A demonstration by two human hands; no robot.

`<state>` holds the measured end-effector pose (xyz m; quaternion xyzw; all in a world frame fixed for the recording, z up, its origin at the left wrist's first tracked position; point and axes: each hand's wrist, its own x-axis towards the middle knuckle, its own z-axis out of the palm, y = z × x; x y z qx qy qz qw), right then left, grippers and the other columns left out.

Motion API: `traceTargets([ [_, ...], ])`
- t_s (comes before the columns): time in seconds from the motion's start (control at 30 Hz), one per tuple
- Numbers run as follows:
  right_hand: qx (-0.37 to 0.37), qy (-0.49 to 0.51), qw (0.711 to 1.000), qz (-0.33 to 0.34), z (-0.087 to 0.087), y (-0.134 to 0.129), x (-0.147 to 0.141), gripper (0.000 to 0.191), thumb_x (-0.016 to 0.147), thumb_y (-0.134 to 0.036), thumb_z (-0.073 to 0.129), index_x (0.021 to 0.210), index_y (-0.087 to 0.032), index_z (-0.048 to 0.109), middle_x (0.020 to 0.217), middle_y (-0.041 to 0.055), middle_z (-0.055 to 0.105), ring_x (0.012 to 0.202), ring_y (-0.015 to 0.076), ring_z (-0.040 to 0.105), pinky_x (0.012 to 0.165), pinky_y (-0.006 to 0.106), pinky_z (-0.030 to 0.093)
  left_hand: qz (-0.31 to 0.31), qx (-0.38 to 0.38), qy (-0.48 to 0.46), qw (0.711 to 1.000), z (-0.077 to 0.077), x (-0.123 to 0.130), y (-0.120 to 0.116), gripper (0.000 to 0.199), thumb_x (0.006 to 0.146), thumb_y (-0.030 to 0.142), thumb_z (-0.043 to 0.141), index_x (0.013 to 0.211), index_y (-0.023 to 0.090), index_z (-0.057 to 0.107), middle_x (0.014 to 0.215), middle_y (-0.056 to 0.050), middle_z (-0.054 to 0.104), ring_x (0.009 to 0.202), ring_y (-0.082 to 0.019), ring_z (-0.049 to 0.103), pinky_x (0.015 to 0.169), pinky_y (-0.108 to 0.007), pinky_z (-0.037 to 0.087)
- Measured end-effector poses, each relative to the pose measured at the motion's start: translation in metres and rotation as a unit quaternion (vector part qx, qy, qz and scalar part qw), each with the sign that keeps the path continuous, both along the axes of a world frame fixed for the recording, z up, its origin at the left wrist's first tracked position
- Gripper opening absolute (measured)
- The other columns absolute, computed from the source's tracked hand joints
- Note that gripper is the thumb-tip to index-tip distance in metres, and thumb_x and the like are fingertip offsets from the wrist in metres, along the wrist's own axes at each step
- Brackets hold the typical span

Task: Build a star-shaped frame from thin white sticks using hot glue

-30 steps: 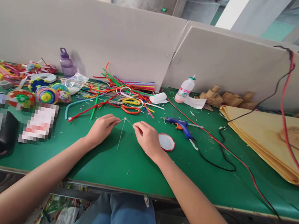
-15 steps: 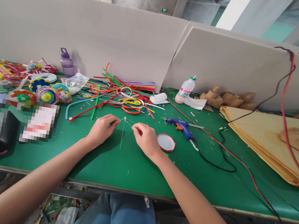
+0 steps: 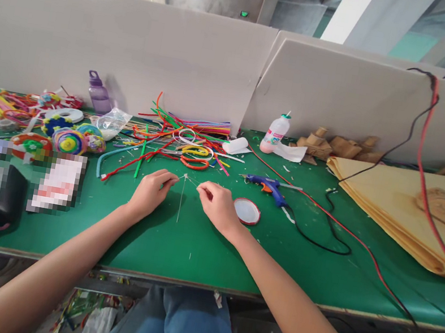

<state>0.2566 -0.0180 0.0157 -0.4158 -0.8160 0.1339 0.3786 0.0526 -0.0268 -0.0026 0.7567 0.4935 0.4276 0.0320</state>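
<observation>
Green tabletop (image 3: pixel 223 261) below; left fingers (image 3: pixel 169 178) pinched tight on thin white strand (image 3: pixel 185 176), right fingers (image 3: pixel 206 188) likewise.

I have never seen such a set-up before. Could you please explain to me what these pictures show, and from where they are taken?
There is no machine here, only a person working bare-handed. The one camera is worn on the head and looks forward and down. The left hand and the right hand pinch a thin whitish piece between them, from which one strand runs downward; it is too small to say exactly what it is. On the green table, to the right of the hands, lie a round white disc with a red rim and a blue glue gun. Farther back, you see a heap of colourful sticks and, to the left, a purple bottle.
</observation>
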Motion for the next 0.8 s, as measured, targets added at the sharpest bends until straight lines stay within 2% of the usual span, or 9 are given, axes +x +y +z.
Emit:
traceTargets([
  [0.5, -0.022, 0.024, 0.999, -0.009, 0.0006, 0.0003, -0.0016, 0.014, 0.081, -0.017, 0.053, 0.072, -0.018, 0.063, 0.057, -0.0015, 0.058, 0.051, 0.0101, 0.049, 0.054, 0.022, 0.035, -0.016, 0.012, 0.02, 1.0, 0.0003, 0.0009, -0.0026, 0.021, 0.091, 0.024, 0.046, 0.09, 0.018, 0.066, 0.083, -0.005, 0.066, 0.075, -0.015, 0.06, 0.069, -0.023, 0.044],
  [0.8, -0.067, 0.034, 0.997, -0.014, -0.0012, 0.0028, -0.001, 0.012, 0.078, -0.019, 0.054, 0.07, -0.019, 0.063, 0.059, -0.002, 0.061, 0.054, 0.0107, 0.053, 0.055, 0.021, 0.036, 0.001, -0.003, -0.016, 1.0, -0.0006, 0.0011, -0.0002, 0.018, 0.088, 0.019, 0.049, 0.084, 0.018, 0.066, 0.076, -0.002, 0.065, 0.066, -0.012, 0.059, 0.064, -0.021, 0.045],
])
